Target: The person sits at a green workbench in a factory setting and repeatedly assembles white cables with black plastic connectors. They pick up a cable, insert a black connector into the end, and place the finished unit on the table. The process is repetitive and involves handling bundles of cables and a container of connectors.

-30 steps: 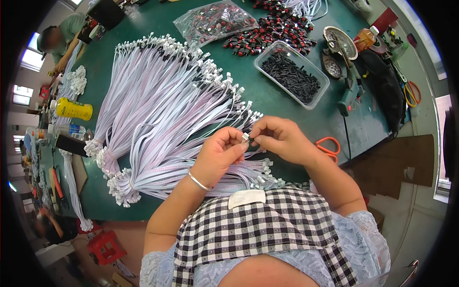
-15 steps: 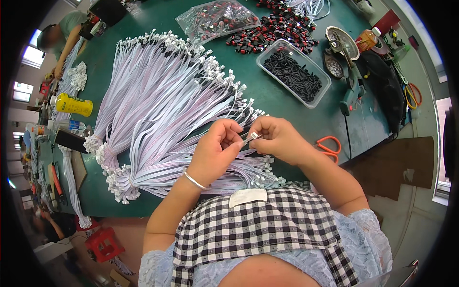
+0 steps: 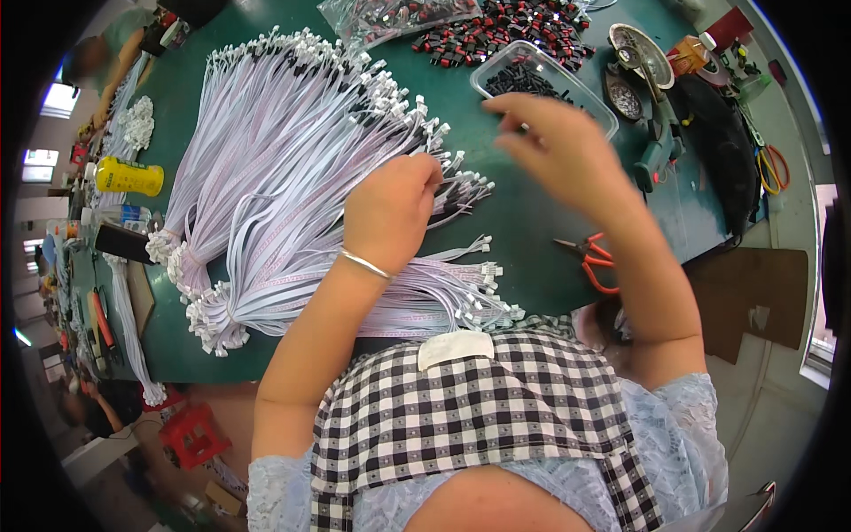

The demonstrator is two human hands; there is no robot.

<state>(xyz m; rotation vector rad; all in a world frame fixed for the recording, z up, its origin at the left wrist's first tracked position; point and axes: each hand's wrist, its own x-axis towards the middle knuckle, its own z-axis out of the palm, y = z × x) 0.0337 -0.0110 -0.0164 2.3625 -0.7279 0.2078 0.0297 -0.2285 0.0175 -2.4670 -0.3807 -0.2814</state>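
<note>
Ribbon cables (image 3: 292, 168): left hand (image 3: 390, 208) closed on one lead; keep it pinched.
Right hand (image 3: 554, 146): grip loosely open, apparently empty, over tray (image 3: 567, 89) at 1 o'clock on desk (image 3: 523, 230); pick one connector.

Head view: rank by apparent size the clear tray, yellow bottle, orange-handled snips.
1. Clear tray, largest, though the right hand hides part of it.
2. Yellow bottle.
3. Orange-handled snips, close to the bottle; fisheye bending makes that pair unsure.

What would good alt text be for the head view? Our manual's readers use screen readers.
Seen from above, a person's left hand rests on bundled white ribbon cables spread over a green table, while the right hand reaches toward a clear tray of small black parts. Red-handled cutters lie to the right.
</note>
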